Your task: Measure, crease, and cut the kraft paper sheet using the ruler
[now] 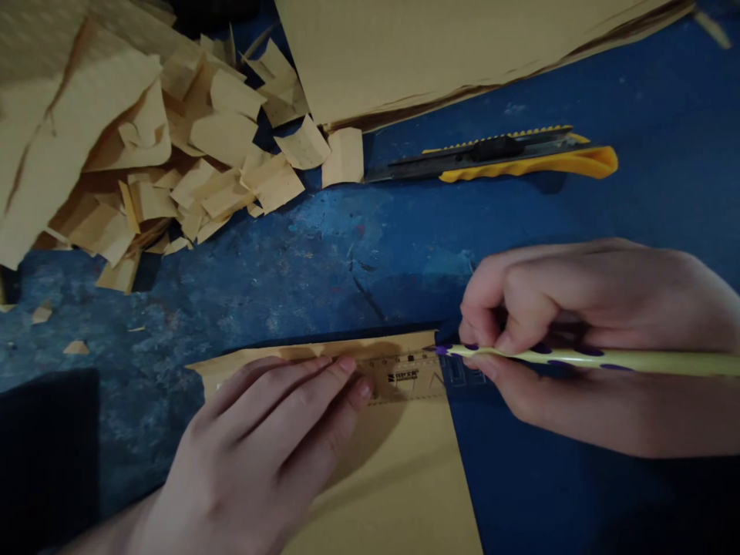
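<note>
My left hand (pixel 266 447) lies flat with its fingers stretched out, pressing a clear ruler (pixel 410 376) onto a tan sheet of paper (pixel 398 478) at the bottom centre. My right hand (pixel 583 331) is closed in a pinch on a yellow-green pencil with purple dots (pixel 578 358). The pencil's tip rests at the ruler's top edge, near the sheet's upper right corner.
A yellow utility knife (pixel 497 153) lies on the blue work surface (pixel 347 262) behind my hands. A heap of tan paper scraps (pixel 190 154) fills the upper left. A large tan sheet (pixel 439 46) lies at the top. A dark object (pixel 46 455) sits at lower left.
</note>
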Demonstrator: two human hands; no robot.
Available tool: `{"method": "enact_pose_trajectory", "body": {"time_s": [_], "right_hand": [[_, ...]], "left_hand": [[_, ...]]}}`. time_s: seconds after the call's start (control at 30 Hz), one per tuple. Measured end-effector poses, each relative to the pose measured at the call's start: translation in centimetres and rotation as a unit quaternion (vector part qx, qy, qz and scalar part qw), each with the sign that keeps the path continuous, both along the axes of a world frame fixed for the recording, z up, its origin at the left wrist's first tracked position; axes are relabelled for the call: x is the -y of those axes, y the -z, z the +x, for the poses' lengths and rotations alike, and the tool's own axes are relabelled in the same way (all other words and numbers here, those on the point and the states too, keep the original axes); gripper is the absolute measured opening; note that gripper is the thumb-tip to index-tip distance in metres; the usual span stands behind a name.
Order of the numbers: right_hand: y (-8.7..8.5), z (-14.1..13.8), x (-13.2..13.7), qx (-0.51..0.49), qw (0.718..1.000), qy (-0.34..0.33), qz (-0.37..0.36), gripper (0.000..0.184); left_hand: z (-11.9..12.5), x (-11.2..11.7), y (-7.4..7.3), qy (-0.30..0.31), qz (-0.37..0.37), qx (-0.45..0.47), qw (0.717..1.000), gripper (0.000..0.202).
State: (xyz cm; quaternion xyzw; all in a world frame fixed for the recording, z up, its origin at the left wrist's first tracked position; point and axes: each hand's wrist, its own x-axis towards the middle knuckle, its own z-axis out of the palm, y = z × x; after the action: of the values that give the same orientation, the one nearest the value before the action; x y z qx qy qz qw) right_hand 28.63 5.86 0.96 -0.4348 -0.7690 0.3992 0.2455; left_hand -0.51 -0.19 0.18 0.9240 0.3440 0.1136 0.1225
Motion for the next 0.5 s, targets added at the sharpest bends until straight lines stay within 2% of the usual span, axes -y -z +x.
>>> {"method": "enact_pose_trajectory", "body": {"time_s": [0.23,0.5], "right_hand": [[-0.02,0.00,-0.13,-0.012,1.000,-0.020,0.008,0.029],[-0.01,-0.09,-0.11,-0.003,1.000,-0.008,-0.011,0.027]], "left_hand": [[-0.09,0.02,0.01,0.002,0.000,-0.002,1.000,0.037],[-0.05,0.02,0.08,0.002,0.004,0.005,1.000,0.036]]}}
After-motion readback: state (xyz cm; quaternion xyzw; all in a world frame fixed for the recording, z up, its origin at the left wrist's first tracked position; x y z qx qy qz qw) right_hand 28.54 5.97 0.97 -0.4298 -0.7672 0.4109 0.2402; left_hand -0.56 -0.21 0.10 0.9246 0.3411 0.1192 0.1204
